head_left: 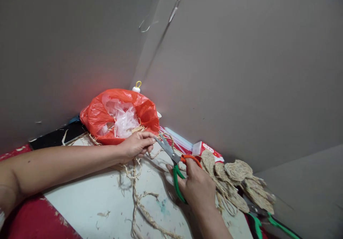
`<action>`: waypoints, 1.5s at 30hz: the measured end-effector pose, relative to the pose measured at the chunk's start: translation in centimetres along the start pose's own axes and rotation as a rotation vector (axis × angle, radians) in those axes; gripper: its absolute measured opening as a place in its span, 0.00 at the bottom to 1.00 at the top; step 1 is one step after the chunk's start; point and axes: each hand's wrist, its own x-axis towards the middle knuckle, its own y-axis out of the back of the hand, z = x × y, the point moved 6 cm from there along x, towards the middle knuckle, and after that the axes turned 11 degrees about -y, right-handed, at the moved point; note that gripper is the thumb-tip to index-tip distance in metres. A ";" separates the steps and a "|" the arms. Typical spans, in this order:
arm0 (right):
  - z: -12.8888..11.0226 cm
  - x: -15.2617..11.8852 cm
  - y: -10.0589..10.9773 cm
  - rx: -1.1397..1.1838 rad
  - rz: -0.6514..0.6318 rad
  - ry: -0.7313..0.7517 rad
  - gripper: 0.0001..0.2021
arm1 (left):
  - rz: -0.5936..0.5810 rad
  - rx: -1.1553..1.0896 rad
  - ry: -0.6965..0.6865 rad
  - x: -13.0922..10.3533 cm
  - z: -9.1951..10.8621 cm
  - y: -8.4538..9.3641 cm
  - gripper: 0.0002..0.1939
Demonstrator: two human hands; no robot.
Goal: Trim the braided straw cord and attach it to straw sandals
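Note:
My left hand pinches a thin strand of straw-coloured fibre between thumb and fingers, just in front of the red bag. My right hand grips scissors with one orange and one green handle. Their blades are parted, with the tips beside my left fingertips. Below my left hand, a braided fibre cord runs down the white board toward the front edge.
The red plastic bag holds white plastic and fibre scraps. Coiled woven pieces lie at the right, by a red-and-white box and green-handled scissors. A black flat object lies left; grey walls rise behind.

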 end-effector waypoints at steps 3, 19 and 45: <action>-0.1 0.0 0.1 -0.024 0.015 0.006 0.14 | -0.013 0.038 -0.030 0.0 0.2 -0.1 0.10; 1.1 0.0 -0.4 0.236 -0.087 -0.216 0.20 | -0.009 0.124 -0.107 0.5 0.1 0.6 0.07; -2.5 -0.1 -0.3 1.295 -0.703 -0.460 0.12 | -0.275 1.219 -0.788 -2.4 3.2 -3.3 0.27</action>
